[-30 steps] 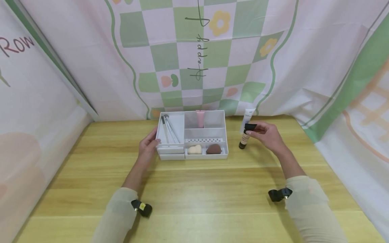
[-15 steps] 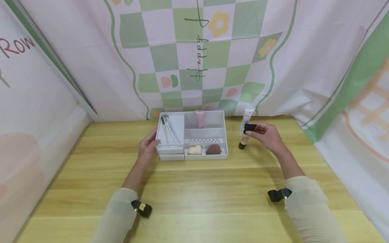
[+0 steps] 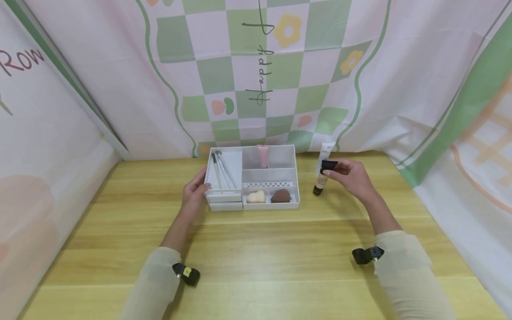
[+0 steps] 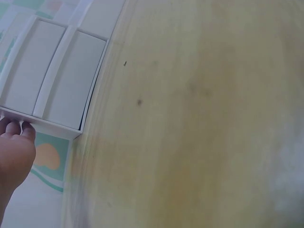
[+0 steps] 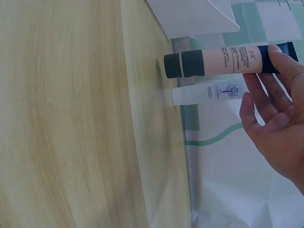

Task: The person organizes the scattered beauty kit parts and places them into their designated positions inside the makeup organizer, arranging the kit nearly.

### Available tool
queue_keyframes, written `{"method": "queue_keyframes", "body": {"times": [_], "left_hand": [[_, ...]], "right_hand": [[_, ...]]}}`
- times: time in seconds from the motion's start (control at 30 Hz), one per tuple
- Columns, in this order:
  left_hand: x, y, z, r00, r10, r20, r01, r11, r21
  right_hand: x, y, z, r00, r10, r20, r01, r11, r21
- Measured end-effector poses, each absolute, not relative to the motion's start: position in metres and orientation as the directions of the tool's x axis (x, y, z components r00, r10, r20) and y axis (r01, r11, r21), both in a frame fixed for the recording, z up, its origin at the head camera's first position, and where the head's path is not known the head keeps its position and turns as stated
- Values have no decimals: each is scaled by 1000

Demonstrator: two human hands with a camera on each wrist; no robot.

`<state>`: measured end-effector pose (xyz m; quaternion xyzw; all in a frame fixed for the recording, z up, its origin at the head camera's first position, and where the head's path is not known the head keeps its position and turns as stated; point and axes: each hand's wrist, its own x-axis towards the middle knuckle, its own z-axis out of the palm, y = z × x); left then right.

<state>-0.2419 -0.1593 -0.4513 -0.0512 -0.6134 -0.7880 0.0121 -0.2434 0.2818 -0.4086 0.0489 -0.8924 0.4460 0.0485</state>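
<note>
My right hand pinches the black crimped end of a beige tube, held nearly upright with its black cap down, at or just above the wooden table. The wrist view shows the beige tube between the fingertips of my right hand. A white tube stands just behind it, the same white tube lying beside it in the wrist view. My left hand rests against the left wall of a white organizer; its fingertips touch the organizer rim.
The organizer holds thin metal tools, a pink tube, a cream sponge and a brown sponge. Printed cloth walls close in the table at the back and both sides.
Almost nothing has moved. My right hand has lifted the top of the beige tube a touch. The left hand stays at the organizer.
</note>
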Motion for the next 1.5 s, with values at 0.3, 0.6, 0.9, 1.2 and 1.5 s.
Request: {"method": "queue_keyframes", "body": {"times": [0.3,0.6,0.9,1.2,1.5], "left_hand": [[-242,-159,-452,-994,45,101,87,-251,964],[-241,-159,-450,-993,48,111,96,-240,966],[-242,-159,-451,-993,50,110,96,-235,967],[-242,-160,-451,-991,54,122,108,-215,971],[-242,-159,-451,-992,42,120,109,-208,972]], "right_hand": [[-244,280,-402,-987,-54,153,-155,585,-796],[-242,277,-393,-985,-49,167,-165,560,-812],[-245,275,-386,-972,-64,228,-222,577,-786],[-250,269,-377,-966,-76,246,-244,579,-778],[-251,261,-366,-963,-80,258,-260,544,-798]]}}
